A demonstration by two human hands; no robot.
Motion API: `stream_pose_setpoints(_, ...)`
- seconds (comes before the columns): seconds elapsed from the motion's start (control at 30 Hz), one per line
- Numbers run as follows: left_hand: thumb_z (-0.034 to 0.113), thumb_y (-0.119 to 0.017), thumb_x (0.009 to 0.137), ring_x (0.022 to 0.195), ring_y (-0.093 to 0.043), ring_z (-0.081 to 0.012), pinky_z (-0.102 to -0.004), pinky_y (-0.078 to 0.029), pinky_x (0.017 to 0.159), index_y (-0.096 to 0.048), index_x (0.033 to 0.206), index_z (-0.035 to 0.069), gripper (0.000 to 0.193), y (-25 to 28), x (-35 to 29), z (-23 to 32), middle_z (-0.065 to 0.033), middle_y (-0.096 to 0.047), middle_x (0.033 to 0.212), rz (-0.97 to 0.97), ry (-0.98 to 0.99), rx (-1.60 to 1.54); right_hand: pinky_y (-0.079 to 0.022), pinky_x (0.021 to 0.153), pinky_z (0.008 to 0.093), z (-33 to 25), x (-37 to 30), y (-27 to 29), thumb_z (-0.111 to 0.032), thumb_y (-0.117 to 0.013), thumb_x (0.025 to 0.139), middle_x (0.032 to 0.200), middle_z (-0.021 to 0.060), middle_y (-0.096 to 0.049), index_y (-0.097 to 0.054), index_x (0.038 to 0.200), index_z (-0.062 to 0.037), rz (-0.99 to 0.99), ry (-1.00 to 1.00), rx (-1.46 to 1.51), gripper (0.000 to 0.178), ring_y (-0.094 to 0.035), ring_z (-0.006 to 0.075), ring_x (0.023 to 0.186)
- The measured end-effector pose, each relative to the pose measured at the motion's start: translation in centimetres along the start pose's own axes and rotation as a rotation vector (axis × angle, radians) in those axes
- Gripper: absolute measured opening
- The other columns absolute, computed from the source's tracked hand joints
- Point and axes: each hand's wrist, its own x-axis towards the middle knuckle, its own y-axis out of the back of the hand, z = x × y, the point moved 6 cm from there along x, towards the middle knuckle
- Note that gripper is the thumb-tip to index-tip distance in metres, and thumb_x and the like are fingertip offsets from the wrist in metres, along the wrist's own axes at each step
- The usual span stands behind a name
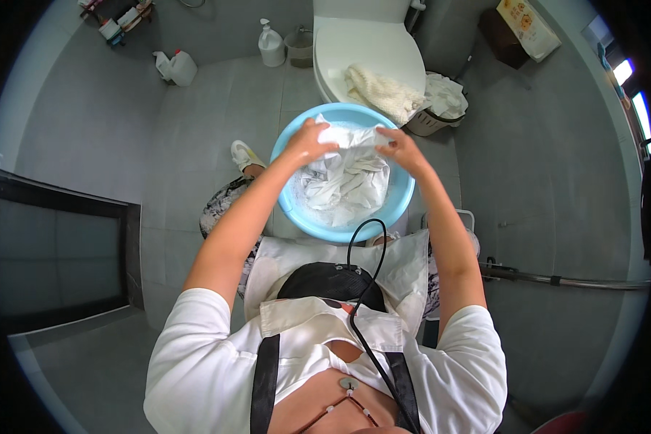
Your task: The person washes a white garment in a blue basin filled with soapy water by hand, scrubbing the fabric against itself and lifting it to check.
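Observation:
A light blue plastic basin (291, 204) stands in front of me, holding white wet clothing (351, 181) and some suds. Over its far side, my left hand (309, 142) and my right hand (400, 147) stretch a section of white cloth (356, 136) between them. Each hand is closed on one end of this section. The cloth appears to run down into the rest of the garment lying in the basin. What kind of garment it is, I cannot tell.
Just beyond the basin is a white toilet (369, 50) with a cream knitted cloth (383, 90) on its lid. Right of it sits a waste basket (430, 123) full of white paper. A pump bottle (271, 45), a small bucket (299, 48) and a white jug (177, 68) line the far wall.

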Motion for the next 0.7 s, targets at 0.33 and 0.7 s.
stream_pose_setpoints(0.33, 0.013, -0.069, 0.060, 0.098, -0.046, -0.0264, -0.0369, -0.041, 0.081, -0.048, 0.104, 0.005, 0.050, -9.9, -2.8, -3.5, -0.0115, -0.043, 0.105, -0.030, 0.085, 0.386, -0.044, 0.078, 0.0383, 3.2, 0.0, -8.0, -0.019, -0.064, 0.065, 0.112, 0.0138, -0.043, -0.047, 0.111, -0.0060, -0.146, -0.004, -0.775, 0.051, -0.051, 0.0311, 0.096)
stream_pose_setpoints(0.7, 0.020, -0.033, 0.085, 0.113, -0.039, -0.0336, -0.0467, -0.030, 0.093, -0.037, 0.120, 0.006, 0.038, -17.6, -1.8, -7.3, -0.0221, -0.031, 0.128, -0.280, 0.272, 0.420, -0.048, 0.070, 0.0381, 24.4, 5.1, -14.3, -0.025, -0.043, 0.080, 0.102, 0.0129, -0.057, -0.051, 0.106, -0.0069, -0.101, -0.107, -1.022, 0.033, -0.058, 0.0228, 0.089)
